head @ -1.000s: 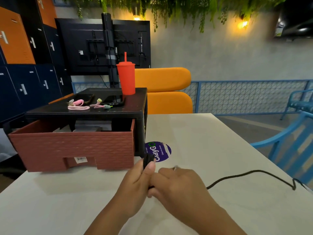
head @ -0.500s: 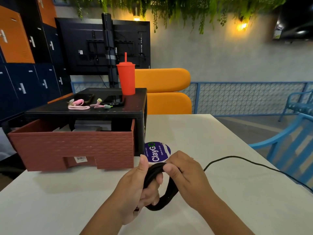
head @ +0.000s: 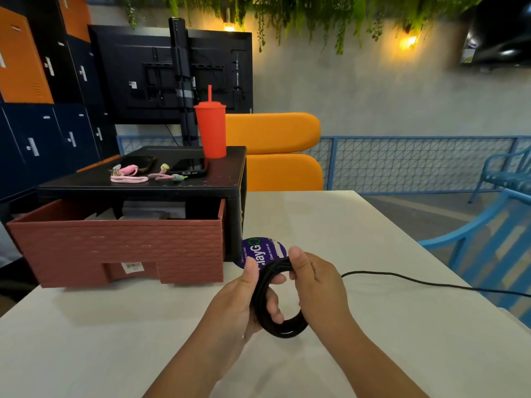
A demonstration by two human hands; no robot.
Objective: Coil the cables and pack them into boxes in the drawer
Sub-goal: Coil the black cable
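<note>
Head view: left hand (head: 238, 305) grips the black cable coil (head: 284, 328), thumb on top, fingers through the loop. Right hand (head: 319, 288) pinches the coil's top. The coil is over the table (head: 373, 354), near the open drawer (head: 115, 248). Vs 0.5 s ago: loop rounder and wider, loose tail (head: 431, 284) flatter.

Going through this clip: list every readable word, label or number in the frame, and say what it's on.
"layG" and "Clean as you go": round purple sticker on the table, its start hidden behind the left hand and the cable.
Barcode label on the brick-patterned drawer front: too small to read.
White label on the screen's back: too small.
Tags on the locker doors: blurred, unreadable.
</note>
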